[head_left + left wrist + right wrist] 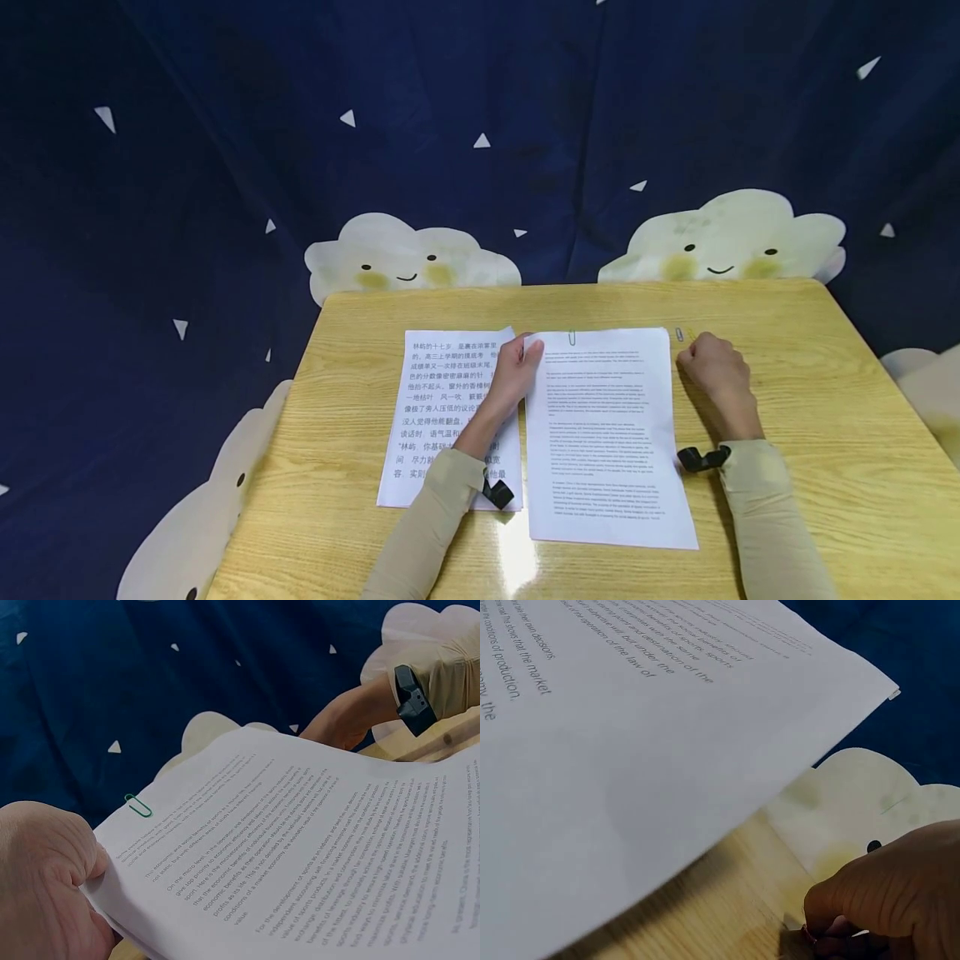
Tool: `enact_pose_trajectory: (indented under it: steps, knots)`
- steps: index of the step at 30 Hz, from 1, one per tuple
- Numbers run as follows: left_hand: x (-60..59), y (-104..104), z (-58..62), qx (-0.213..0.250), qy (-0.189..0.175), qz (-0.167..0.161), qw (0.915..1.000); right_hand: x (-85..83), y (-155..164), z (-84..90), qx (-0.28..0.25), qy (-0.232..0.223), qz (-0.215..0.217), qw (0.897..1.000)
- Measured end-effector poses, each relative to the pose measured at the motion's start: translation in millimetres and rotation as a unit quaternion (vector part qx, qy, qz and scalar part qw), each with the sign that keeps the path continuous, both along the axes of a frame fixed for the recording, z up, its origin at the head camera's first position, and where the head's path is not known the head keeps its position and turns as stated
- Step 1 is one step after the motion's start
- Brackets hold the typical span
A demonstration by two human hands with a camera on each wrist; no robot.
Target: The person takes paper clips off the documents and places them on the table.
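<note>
In the head view, grips a stack of English-text sheets [600, 442] by its upper left edge with the left hand [513, 371], thumb laid on the printed side. Holds the right hand [716, 367], fingers curled in, just off the stack's right edge, near its top. Has a green paper clip [572, 337] on the stack's top edge, left of its middle, and a silver paper clip [679, 334] on the wooden table [817, 383], just right of the stack's upper right corner. Stretches the left forearm over Chinese-text sheets [442, 408], just left of the stack.

In the left wrist view, pinches the stack's edge between left thumb and fingers, near the green paper clip. Extends the right forearm beyond the stack's far side, right hand partly hidden behind it.

In the right wrist view, presses right thumb and fingertips together beside the stack's raised right edge, pinching a thin reddish item [808, 934], too small to name.
</note>
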State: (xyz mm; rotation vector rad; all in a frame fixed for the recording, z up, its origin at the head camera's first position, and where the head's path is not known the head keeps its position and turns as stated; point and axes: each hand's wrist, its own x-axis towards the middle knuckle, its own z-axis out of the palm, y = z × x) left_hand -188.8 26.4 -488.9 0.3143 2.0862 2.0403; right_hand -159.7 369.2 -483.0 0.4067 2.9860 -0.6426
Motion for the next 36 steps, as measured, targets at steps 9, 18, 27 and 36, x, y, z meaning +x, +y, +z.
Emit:
enact_pose_trajectory:
  steps: [9,18,27,36]
  knots:
    - [-0.5,-0.2,-1.2,-0.001,0.000,0.003,1.0000,0.4,10.2,-3.4,-0.030,0.010,0.020,0.999]
    - [0.2,-0.3,0.0,0.000,-0.003,-0.001,1.0000,1.3,11.1,-1.6,-0.045,0.000,0.027,0.999]
    - [-0.4,1.6,1.0,-0.011,-0.001,0.005,0.9999,4.2,11.1,1.4,-0.046,-0.005,0.036,0.998]
    - [0.3,2.5,1.1,-0.015,-0.002,0.009,0.9998,2.7,13.7,0.1,-0.046,-0.016,0.052,0.997]
